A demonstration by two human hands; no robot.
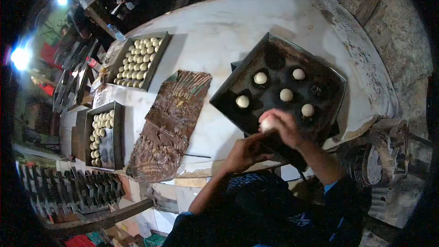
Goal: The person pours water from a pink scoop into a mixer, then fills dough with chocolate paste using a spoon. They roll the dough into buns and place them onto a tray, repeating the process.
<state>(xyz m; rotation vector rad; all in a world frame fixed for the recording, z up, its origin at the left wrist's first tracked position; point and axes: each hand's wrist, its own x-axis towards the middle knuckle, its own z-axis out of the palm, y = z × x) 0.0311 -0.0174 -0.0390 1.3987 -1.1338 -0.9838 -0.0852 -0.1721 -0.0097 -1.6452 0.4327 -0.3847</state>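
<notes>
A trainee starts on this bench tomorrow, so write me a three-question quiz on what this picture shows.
1. True or false: the right hand holds a dough ball over the near edge of the dark tray.
2. Not counting the held one, how many dough balls lie on that tray?
3. Which thing lies on the white table beside the dark tray?
A. a brown sheet
B. a rolling pin
C. a glass bowl

Key: 1 true; 2 five; 3 A.
</notes>
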